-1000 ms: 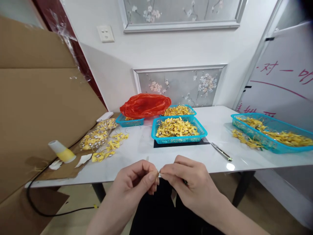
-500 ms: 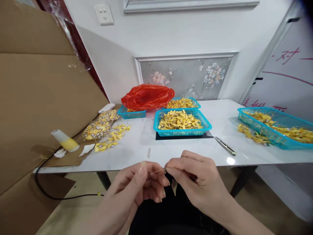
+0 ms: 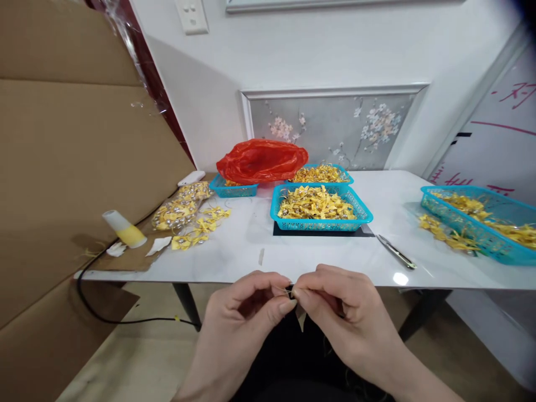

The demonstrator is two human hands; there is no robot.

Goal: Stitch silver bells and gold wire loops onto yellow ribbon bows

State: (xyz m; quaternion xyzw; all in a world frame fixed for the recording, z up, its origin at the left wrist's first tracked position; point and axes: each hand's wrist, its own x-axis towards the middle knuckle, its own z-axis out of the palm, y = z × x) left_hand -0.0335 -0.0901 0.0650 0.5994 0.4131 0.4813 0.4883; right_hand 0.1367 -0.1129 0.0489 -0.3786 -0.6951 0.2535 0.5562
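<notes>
In front of the table edge, my right hand pinches a thin pale thread between thumb and forefinger. My left hand meets it from the other side, its thumb and forefinger curled closely around the same strand. The fingertips of both hands nearly touch, and whatever sits inside the right pinch is hidden. Beyond them, a blue basket holds many yellow ribbon bows with silvery beads.
A folding knife lies right of the basket. Another blue basket stands far right, bows beside it. At left are loose yellow bows, a bagged bundle and a yellow-white cone. A red bag rests behind.
My left thumb and fingers have closed in around the thread and moved right, near the right fingertips. My right hand keeps its pinch. The view has shifted slightly left.
</notes>
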